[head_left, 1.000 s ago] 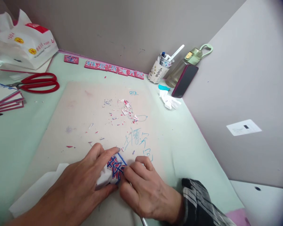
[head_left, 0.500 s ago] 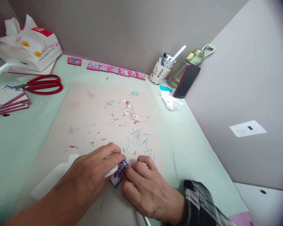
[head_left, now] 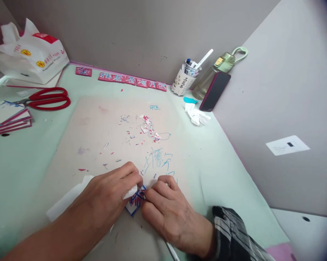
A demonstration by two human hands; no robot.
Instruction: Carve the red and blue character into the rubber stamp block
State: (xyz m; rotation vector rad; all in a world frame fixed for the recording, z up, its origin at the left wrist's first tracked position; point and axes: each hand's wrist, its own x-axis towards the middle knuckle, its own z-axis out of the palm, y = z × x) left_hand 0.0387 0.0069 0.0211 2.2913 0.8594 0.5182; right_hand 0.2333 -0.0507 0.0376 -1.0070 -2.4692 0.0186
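Observation:
A small white piece with a blue and red character (head_left: 134, 205) lies on the beige cutting mat (head_left: 98, 127), near its front edge. My left hand (head_left: 109, 199) presses down on it, fingertips pinching a bit of white paper over its top. My right hand (head_left: 168, 214) is closed around a thin metal-handled tool (head_left: 173, 252), its tip hidden at the piece's right edge. Both hands touch the piece and cover most of it. A white paper sheet (head_left: 68, 197) lies under my left forearm.
Paper scraps (head_left: 141, 130) litter the mat's middle, and blue writing (head_left: 159, 159) sits just beyond my hands. Red scissors (head_left: 46, 98) and stacked cards (head_left: 8, 116) lie left, a white bag (head_left: 29, 54) far left. A row of red tiles (head_left: 130, 79), pen cup (head_left: 183, 79), bottle (head_left: 212, 74) and phone (head_left: 215, 91) line the back wall.
My left hand has slid right over the piece, so much less of the character shows. The white sheet under my forearm has shifted right. My right hand has stayed at the piece's edge.

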